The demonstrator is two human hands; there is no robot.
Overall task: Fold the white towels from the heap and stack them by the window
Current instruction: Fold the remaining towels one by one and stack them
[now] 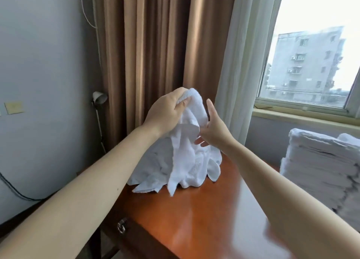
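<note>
White towel (190, 141) hangs limp above the heap (150, 169) at the far end of a glossy wooden table (194, 210). My left hand (167, 112) bunches its top in curled fingers. My right hand (213, 127), fingers straight and spread, touches its side. It looks soft, light and floppy, so it is best held by two corners. A folded stack (321, 171) stands to the right under the window (311, 54), and a brown curtain (152, 44) hangs behind.

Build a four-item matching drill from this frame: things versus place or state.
1. left hand
2. right hand
3. folded towel stack
4. lamp

A. below the window
B. fingers straight, at the side of the white towel
C. grips the white towel's top
D. left of the brown curtain

Pairs: 1-C, 2-B, 3-A, 4-D
</note>
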